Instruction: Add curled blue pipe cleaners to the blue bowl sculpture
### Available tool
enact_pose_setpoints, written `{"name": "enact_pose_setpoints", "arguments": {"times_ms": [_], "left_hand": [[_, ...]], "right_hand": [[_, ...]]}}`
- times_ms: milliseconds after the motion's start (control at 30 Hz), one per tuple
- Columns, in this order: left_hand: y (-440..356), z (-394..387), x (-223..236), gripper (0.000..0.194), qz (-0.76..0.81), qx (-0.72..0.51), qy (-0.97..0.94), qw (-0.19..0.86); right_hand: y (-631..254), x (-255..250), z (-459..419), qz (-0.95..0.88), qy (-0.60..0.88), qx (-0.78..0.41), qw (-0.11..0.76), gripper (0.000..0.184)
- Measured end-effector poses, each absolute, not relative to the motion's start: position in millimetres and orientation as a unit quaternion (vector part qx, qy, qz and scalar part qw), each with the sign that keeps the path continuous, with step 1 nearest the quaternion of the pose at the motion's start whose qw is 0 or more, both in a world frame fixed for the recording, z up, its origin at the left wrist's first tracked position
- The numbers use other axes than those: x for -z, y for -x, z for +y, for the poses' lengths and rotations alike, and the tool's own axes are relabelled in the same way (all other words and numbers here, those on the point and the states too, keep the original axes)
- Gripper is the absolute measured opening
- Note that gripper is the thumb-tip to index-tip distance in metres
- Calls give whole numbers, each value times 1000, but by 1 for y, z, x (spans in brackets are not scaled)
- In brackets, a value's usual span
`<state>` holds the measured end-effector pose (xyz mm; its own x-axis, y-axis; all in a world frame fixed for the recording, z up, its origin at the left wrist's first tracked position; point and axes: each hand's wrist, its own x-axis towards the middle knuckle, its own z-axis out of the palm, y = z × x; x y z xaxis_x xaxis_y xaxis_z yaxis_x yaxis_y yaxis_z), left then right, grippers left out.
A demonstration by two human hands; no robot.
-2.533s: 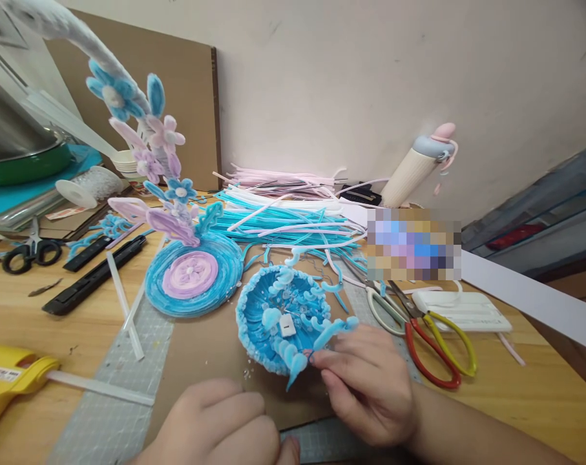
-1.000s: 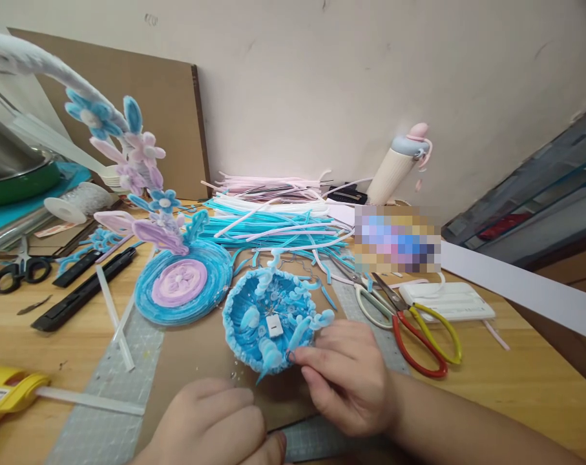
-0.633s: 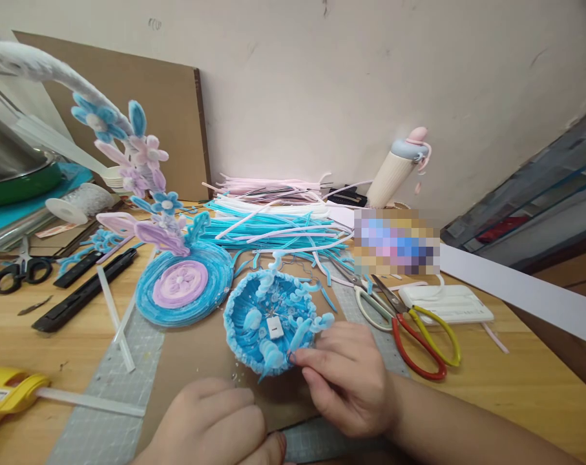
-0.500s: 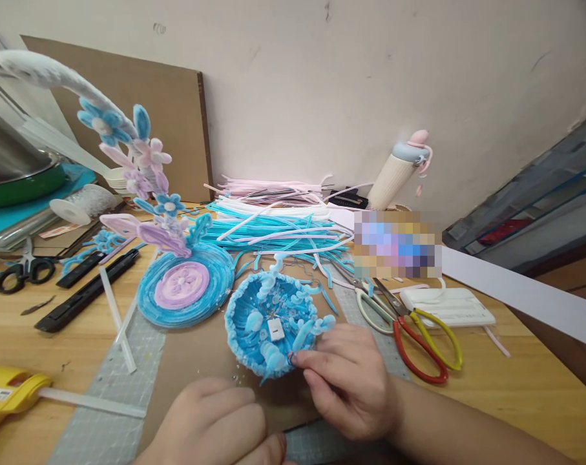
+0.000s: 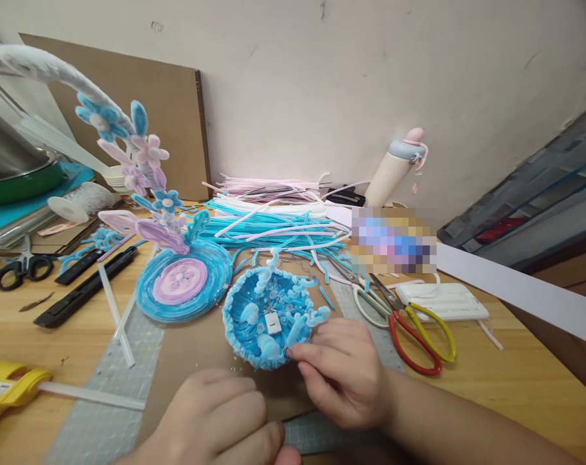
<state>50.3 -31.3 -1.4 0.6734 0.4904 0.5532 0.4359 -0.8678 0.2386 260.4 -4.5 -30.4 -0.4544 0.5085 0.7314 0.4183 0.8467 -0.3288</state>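
Note:
A bowl-like piece of blue pipe cleaners (image 5: 232, 336) sits on a brown board (image 5: 181, 355), its opening toward me. Inside it are curled light-blue stems, clear beads and a small white block (image 5: 273, 323). My right hand (image 5: 344, 371) is closed at the bowl's near right rim, forefinger tip on the edge and thumb just under it. My left hand (image 5: 219, 413) is curled into a loose fist in front of the bowl, apart from it; whatever its fingers hold is hidden. Behind to the left stands a blue and lilac disc (image 5: 150, 287) with a flowered, arched stem (image 5: 64, 77).
Bundles of pipe cleaners (image 5: 273, 229) lie behind the bowl. Red-and-yellow scissors (image 5: 421, 349) and a white power bank (image 5: 448, 302) lie right. On the left are a yellow glue gun (image 5: 6, 394), black cutter (image 5: 84, 290) and black-handled scissors (image 5: 26, 268). A bottle (image 5: 394, 171) stands behind.
The whole view has shifted slightly. My left hand has turned a little, with more of its thumb showing at the bottom edge. The right hand keeps its place at the rim.

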Motion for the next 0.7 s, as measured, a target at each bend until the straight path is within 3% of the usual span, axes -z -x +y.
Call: {"name": "enact_pose_setpoints", "arguments": {"times_ms": [233, 433, 700], "left_hand": [[-56, -25, 14, 38, 213, -400, -891, 13], [-55, -27, 7, 30, 228, -317, -919, 45], [-47, -23, 14, 29, 237, -414, -878, 45]], "right_hand": [[-260, 30, -4, -847, 274, -47, 454, 16], [-259, 30, -3, -847, 269, -47, 455, 17], [-259, 29, -3, -845, 269, -41, 460, 17]]}}
